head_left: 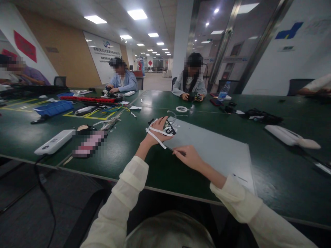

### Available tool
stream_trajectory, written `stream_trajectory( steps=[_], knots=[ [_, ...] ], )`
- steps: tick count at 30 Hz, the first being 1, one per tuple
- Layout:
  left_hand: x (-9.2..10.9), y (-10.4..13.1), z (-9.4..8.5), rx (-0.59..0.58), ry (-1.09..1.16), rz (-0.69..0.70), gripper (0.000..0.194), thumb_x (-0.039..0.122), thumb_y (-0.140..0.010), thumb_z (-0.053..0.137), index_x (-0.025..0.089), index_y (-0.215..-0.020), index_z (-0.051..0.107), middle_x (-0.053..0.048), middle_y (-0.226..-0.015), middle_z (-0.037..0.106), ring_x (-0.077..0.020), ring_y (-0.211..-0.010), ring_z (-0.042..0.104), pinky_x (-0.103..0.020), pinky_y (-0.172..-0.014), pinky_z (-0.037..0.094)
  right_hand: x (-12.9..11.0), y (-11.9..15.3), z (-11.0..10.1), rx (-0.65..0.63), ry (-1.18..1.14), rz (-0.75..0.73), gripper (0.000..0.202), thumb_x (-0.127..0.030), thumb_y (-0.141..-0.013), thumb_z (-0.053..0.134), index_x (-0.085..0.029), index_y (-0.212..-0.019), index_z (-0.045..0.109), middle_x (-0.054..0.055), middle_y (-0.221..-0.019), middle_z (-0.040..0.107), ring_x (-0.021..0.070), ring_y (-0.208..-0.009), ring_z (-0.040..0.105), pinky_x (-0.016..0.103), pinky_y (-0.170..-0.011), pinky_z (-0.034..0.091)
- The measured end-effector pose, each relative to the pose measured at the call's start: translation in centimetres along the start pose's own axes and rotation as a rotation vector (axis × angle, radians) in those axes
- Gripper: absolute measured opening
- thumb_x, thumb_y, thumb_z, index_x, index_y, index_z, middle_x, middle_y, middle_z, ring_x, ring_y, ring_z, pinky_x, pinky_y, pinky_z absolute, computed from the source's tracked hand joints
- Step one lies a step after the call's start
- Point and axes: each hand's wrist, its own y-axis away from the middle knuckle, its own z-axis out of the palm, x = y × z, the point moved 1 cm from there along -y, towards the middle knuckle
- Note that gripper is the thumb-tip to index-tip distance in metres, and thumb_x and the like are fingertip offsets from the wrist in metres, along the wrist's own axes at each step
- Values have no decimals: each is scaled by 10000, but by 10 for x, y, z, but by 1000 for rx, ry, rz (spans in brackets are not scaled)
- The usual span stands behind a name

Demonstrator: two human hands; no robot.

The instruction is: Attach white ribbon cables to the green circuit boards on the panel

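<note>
Left hand (157, 126) curls firmly over a circuit board (169, 128) at the table (129, 132), white strips (158, 140) across it; right hand (190, 157) pinches a dark cable (169, 148). Step: probably cable routing. Next move likely calls for a steady board, light tension.

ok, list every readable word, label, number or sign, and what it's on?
"大数据": left wall sign, probable; its other lettering is too blurred.
Too small or blurred: red banner, green sign, bottle label, white device display.
Circuit board in hand: nothing legible.
</note>
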Motion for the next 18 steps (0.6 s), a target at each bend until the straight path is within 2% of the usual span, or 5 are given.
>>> stream_trajectory(
  steps=[9, 12, 18],
  knots=[
    [20, -7, 22, -12, 29, -171, 871, 673, -702, 505, 171, -1362, 241, -149, -1339, 415, -293, -1211, 408, -392, -982, 338, -22, 3, 16, -21, 53, -209, 261, -267, -863, 460, -185, -741, 676, 58, -837, 688, 171, -811, 631, 281, -756, 464],
    [28, -7, 30, -34, -14, -263, 859, 698, -687, 493, 171, -1336, 296, -158, -1300, 449, -327, -1175, 426, -433, -954, 349, -26, 3, 18, -44, 42, -255, 262, -265, -862, 462, -181, -718, 665, 61, -822, 685, 168, -794, 630, 278, -747, 465],
    [40, 1, 41, -63, -124, -314, 807, 665, -698, 508, 150, -1302, 359, -203, -1287, 435, -400, -1121, 432, -512, -907, 342, -39, 4, 22, -110, 16, -348, 255, -255, -849, 464, -179, -688, 646, 59, -803, 686, 162, -787, 630, 267, -739, 467]
  ],
)
